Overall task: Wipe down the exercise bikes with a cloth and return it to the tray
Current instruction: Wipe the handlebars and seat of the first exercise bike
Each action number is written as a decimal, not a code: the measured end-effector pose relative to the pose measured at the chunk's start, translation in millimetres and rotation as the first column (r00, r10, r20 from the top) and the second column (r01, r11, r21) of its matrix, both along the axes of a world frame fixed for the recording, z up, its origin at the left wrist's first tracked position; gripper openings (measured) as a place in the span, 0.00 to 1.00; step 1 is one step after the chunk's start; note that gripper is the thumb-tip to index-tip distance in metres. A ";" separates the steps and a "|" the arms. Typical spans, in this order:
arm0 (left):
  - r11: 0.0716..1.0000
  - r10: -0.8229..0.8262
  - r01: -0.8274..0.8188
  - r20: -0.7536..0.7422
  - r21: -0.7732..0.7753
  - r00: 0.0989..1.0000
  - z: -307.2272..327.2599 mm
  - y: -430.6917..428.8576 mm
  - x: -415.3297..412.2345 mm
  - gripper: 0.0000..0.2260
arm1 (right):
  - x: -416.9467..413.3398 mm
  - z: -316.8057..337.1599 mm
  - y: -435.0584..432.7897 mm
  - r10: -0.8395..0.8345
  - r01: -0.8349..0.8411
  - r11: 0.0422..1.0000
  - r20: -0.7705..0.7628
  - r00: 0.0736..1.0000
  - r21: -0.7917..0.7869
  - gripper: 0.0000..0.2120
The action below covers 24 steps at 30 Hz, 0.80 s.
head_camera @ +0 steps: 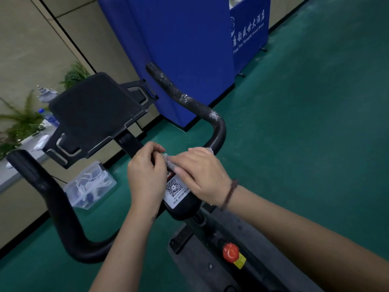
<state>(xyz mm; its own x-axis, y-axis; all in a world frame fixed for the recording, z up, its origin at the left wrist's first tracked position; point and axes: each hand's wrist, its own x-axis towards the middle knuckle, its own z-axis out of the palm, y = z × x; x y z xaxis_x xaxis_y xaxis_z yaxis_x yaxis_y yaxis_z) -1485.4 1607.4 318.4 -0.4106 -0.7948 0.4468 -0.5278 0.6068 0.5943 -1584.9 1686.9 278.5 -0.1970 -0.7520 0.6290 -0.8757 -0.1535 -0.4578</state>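
A black exercise bike fills the view, with a curved handlebar [189,100] that shows white smears and a dark tablet holder [94,114] on top. Both my hands meet at the bar's centre, above a white QR sticker [175,189]. A small grey cloth [169,162] is bunched between them. My left hand [146,173] has its fingers curled around one end of the cloth. My right hand [202,175] lies over the other end, fingertips pinching it. Most of the cloth is hidden under my hands.
A red knob [230,251] sits on the bike frame near me. A clear plastic box [90,184] with cables stands on the green floor at left. Blue banners [181,49] stand behind the bike. A grey table [12,171] with plants is at far left.
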 end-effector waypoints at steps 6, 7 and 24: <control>0.999 0.035 -0.035 -0.026 -0.004 0.999 2.6 5.5 -4.2 0.09 | -10.8 44.8 -24.4 -0.036 0.070 0.849 -0.074 0.997 0.524 0.23; 1.000 0.026 -0.026 -0.027 -0.006 0.999 3.3 6.7 -4.3 0.10 | -12.3 50.8 -29.3 -0.031 0.052 0.804 -0.047 0.998 0.593 0.23; 0.999 -0.046 0.047 0.049 -0.019 0.998 12.1 -0.3 -13.7 0.07 | -118.4 0.0 -19.8 0.041 -0.060 0.994 -0.196 0.980 -0.094 0.26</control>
